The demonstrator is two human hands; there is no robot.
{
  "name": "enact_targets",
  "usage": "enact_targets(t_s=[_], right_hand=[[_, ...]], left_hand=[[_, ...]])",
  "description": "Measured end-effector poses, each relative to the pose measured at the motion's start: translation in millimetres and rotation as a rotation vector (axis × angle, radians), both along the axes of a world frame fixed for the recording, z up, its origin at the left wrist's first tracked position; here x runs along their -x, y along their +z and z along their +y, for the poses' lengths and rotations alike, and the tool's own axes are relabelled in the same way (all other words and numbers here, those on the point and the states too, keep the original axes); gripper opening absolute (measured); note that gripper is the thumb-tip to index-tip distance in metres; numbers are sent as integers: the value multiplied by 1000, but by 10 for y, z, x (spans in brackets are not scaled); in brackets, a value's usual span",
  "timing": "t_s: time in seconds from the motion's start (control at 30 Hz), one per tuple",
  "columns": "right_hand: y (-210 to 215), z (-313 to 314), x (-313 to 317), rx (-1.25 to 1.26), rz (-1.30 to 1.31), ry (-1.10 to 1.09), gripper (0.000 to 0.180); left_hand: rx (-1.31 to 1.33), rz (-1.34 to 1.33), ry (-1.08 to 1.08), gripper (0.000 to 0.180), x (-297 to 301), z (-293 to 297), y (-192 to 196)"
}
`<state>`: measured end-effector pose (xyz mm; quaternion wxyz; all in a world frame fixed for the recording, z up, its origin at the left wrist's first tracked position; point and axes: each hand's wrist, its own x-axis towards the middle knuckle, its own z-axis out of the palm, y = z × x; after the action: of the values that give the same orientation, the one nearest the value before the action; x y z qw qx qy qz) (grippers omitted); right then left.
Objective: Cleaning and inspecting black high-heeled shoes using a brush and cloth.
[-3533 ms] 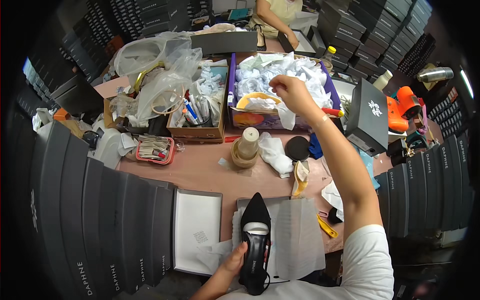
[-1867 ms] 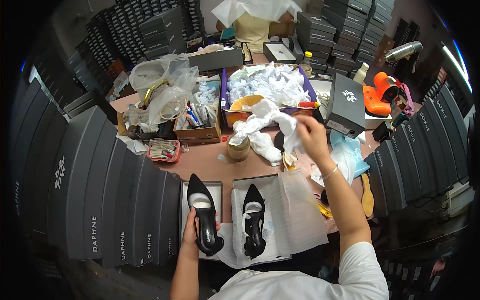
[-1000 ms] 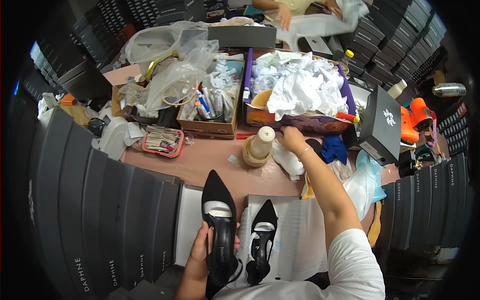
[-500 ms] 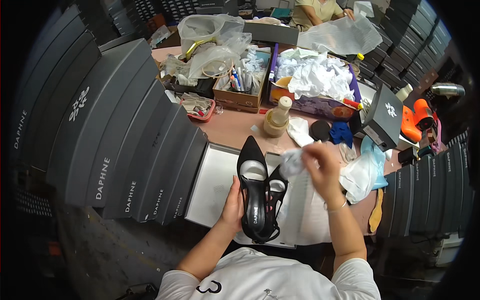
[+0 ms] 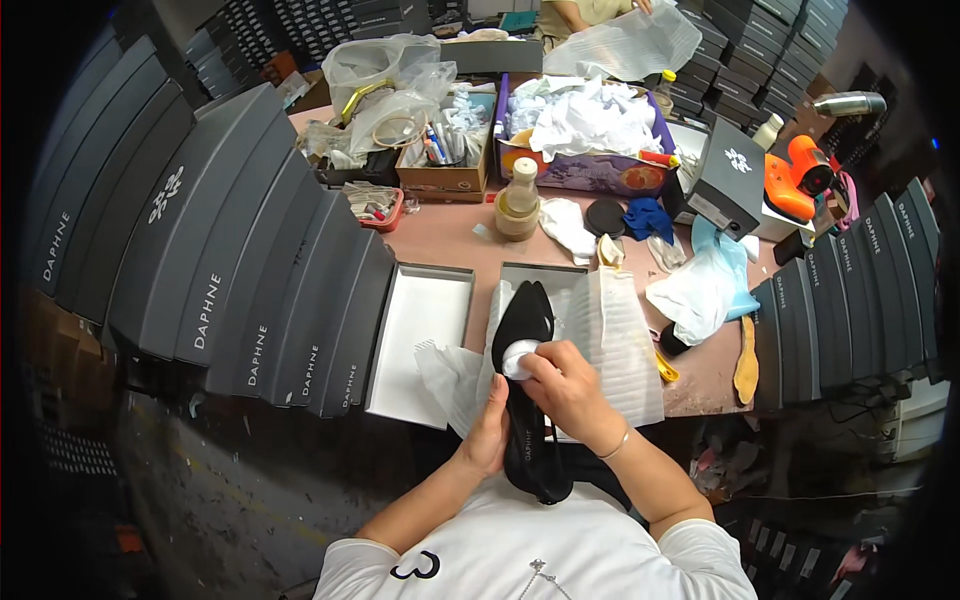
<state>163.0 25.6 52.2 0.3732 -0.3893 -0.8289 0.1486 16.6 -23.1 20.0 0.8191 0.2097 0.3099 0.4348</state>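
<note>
My left hand (image 5: 488, 432) is closed around the side of a pair of black pointed slingback shoes (image 5: 526, 308), held together with toes pointing away from me. At the opening of the nearer shoe, my right hand (image 5: 572, 393) pinches a white wad of paper (image 5: 517, 358) and presses it into the toe. The second shoe lies mostly hidden behind the first and my right hand. Beneath them is an open shoe box (image 5: 545, 271), partly covered by white wrapping sheets (image 5: 620, 345). A white-lined box lid (image 5: 425, 318) rests beside it on the left.
Stacked dark shoe boxes (image 5: 215, 240) rise at left, with more boxes (image 5: 850, 300) at right. A purple carton (image 5: 590, 172) of crumpled paper, a glue bottle (image 5: 518, 205) and an orange tool (image 5: 790, 190) stand farther back. Another person's arm (image 5: 572, 14) shows at the far side.
My right hand has brought the paper wad from beside the shoes leftward into the shoe's opening. The shoes are tilted differently and nearer my body. The whole view has shifted.
</note>
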Motion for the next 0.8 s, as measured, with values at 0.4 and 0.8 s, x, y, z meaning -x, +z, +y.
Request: enact_targets(t_s=[0.4, 0.8], right_hand=[[-54, 188, -45, 299, 363, -90, 68], [-188, 525, -1323, 379, -12, -418, 36]], left_hand=[[-101, 175, -41, 52, -31, -100, 186], [346, -280, 96, 47, 282, 476, 155]])
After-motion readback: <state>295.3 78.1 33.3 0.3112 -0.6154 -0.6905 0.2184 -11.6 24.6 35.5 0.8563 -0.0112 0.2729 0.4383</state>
